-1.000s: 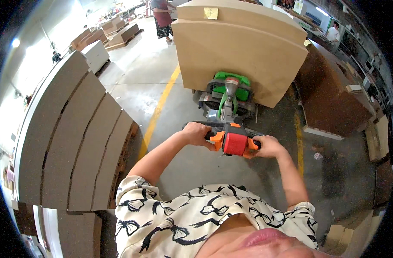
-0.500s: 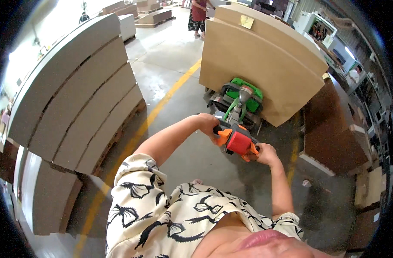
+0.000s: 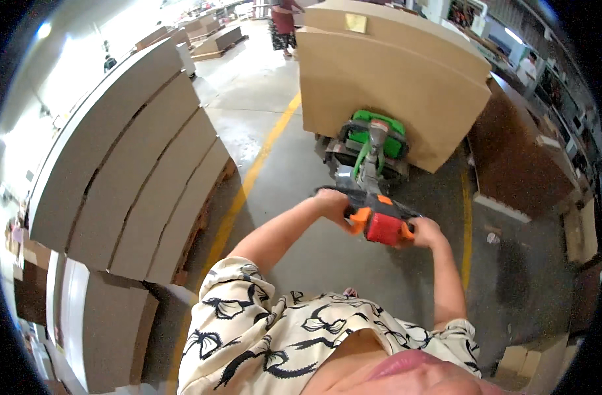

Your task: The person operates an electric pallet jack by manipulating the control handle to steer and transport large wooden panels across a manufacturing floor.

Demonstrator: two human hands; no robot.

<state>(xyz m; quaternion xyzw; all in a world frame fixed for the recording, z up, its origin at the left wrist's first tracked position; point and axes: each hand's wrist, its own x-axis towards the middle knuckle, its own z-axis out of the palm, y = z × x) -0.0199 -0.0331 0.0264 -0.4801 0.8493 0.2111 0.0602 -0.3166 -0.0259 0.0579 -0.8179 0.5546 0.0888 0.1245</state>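
A wide workshop floor (image 3: 301, 253) of smooth grey concrete spreads beneath and around our hands, with one yellow line (image 3: 251, 174) running along it to the left of them and another yellow line (image 3: 467, 227) to the right. Our two hands are curled around opposite ends of a control handle (image 3: 384, 229), the left hand (image 3: 334, 204) on its left grip and the right hand (image 3: 426, 232) on its right grip. The handle's red block sits between them, with an orange lever beside each hand; we cannot tell how hard either lever is pressed.

Straight ahead of our hands, joined to the handle by a grey column, is the green and black pallet truck (image 3: 394, 139). Just beyond it, farther from our hands, rises a tall stack of tan boards (image 3: 393, 82), a yellow note (image 3: 356, 24) on its near face. How the stack is borne underneath is hidden.

Well to the left of our hands stand grey-brown panels (image 3: 126, 174) in thick layers on a wooden pallet (image 3: 197, 240). To their right is a dark brown stack (image 3: 518, 151). Far ahead and left, a person in a maroon top (image 3: 283, 25) stands near the boards.
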